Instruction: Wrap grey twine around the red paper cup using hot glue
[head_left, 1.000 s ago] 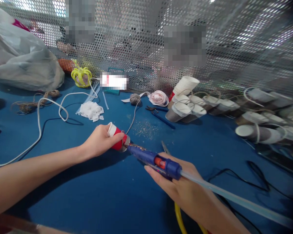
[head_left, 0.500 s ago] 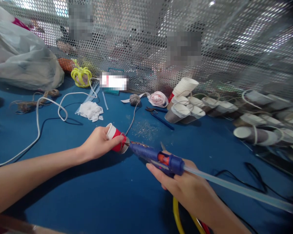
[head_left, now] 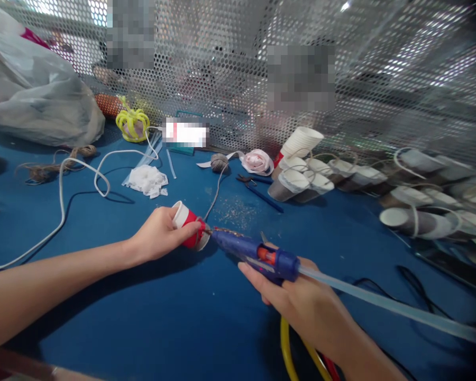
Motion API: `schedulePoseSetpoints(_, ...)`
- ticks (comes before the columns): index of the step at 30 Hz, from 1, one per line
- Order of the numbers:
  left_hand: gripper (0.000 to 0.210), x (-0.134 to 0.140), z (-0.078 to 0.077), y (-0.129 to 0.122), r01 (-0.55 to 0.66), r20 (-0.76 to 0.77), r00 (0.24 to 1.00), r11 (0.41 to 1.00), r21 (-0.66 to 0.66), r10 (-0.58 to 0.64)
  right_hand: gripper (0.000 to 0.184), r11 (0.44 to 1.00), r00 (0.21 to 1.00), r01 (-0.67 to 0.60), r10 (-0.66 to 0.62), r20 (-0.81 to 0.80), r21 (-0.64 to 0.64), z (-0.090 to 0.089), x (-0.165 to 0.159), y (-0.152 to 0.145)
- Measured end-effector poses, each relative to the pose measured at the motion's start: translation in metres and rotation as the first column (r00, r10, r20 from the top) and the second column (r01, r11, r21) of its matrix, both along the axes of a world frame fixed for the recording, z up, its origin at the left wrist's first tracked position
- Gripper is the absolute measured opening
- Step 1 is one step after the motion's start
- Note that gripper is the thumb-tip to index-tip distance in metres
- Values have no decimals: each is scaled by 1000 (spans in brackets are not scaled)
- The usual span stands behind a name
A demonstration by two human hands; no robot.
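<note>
My left hand (head_left: 162, 235) is closed around a small red and white paper cup (head_left: 187, 225), tilted on its side above the blue table. Grey yarn runs from the cup's rim end to a small grey yarn ball (head_left: 219, 163) farther back. In my right hand (head_left: 297, 296) is a blue glue gun (head_left: 254, 253), its nozzle at the cup's lower end beside my left thumb. Whether the tip touches the cup, I cannot tell. A long clear glue stick (head_left: 373, 296) sticks out of the gun's back.
Blue-handled pliers (head_left: 259, 190) lie behind the gun. Farther back are a ribbon roll (head_left: 257, 161), stacked cups (head_left: 303, 140) and several yarn-wrapped cups (head_left: 289, 185). A white cable (head_left: 61, 196) loops at left, near a plastic bag (head_left: 43, 90). Perforated metal (head_left: 222, 69) borders the table.
The glue gun's nozzle has shifted very slightly along the cup's end. My left hand and the cup have barely moved.
</note>
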State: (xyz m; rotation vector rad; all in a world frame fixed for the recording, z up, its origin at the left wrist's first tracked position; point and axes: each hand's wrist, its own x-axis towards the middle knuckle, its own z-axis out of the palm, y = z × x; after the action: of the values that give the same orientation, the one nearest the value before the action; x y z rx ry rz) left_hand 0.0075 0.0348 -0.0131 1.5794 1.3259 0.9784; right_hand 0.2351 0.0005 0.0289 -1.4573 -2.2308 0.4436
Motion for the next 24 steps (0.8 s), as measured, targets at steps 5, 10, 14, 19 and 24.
schedulePoseSetpoints(5, 30, 0, 0, 1, 9, 47, 999, 1000, -20, -8, 20, 998, 999, -30, 31, 9, -56, 9, -13, 1)
schedulePoseSetpoints(10, 29, 0, 1, 2, 23, 92, 996, 998, -50, -18, 19, 993, 997, -78, 79, 11, -87, 11, -14, -3)
schedulePoseSetpoints(14, 30, 0, 2, 2, 40, 110, 993, 996, -80, -31, 20, 991, 993, -113, 115, 21, -67, 9, -14, -4)
schedulePoseSetpoints(19, 31, 0, 2, 2, 46, 100, 994, 996, -72, -39, 19, 995, 995, -98, 99, 11, -25, 9, -13, -1)
schedulePoseSetpoints(24, 30, 0, 2, 2, 19, 92, 996, 998, -65, -13, 21, 987, 988, -155, 156, 22, -41, 6, -12, -1)
